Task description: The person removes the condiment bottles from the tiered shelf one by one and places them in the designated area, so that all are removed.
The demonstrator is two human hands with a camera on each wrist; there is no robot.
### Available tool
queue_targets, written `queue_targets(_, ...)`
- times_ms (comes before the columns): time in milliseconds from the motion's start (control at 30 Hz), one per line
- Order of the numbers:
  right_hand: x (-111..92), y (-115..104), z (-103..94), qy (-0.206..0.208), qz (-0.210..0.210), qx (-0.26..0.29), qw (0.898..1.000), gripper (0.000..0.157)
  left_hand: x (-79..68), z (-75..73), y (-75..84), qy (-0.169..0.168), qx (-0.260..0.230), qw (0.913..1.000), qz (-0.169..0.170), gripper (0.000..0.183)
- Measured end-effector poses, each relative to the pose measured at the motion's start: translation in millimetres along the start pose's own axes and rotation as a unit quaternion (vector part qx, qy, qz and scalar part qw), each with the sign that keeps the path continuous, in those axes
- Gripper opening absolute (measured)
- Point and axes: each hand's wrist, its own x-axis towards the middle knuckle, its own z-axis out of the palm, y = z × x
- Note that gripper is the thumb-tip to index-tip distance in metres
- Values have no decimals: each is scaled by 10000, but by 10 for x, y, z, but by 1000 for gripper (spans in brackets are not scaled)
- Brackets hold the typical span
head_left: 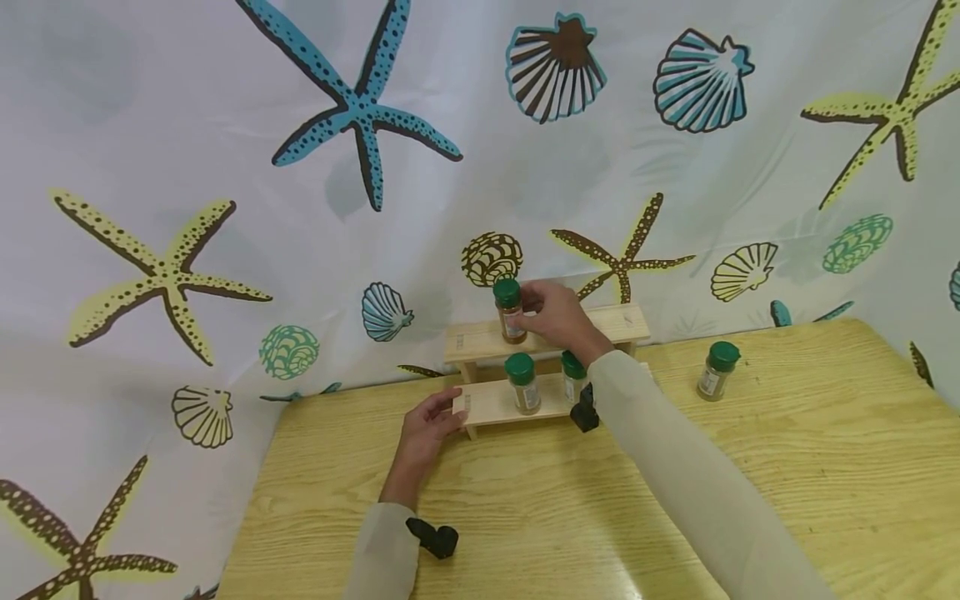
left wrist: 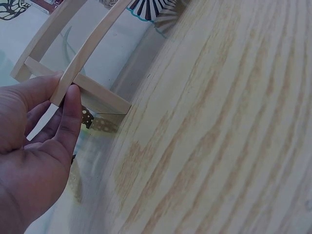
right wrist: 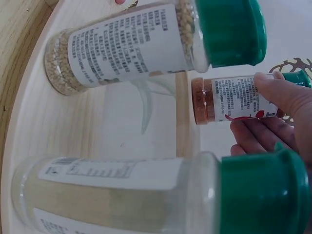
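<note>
My left hand [head_left: 423, 432] pinches the left end of the lower board of a two-tier wooden rack [head_left: 482, 403]; the left wrist view shows thumb and fingers on the board's edge [left wrist: 73, 73]. With my right hand [head_left: 557, 317] I grip a green-capped spice jar [head_left: 511, 319] upright at the left part of the upper board [head_left: 618, 323]. Reddish-brown contents show in this jar [right wrist: 234, 100]; whether its base touches the board I cannot tell. A jar of pale grains [right wrist: 129, 48] and a jar of pale powder [right wrist: 126, 190] stand on the lower board.
Another green-capped jar [head_left: 717, 372] stands on the wood-grain table [head_left: 525, 508] right of the rack. Behind the rack hangs a white cloth [head_left: 480, 183] printed with starfish and shells. My right forearm crosses in front of the rack's right part.
</note>
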Motion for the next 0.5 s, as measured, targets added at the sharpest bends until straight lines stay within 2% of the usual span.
queue_targets(500, -31, -64, -75, 61, 98, 80, 9999, 39, -2, -4, 8, -48, 59, 10000, 3, 46)
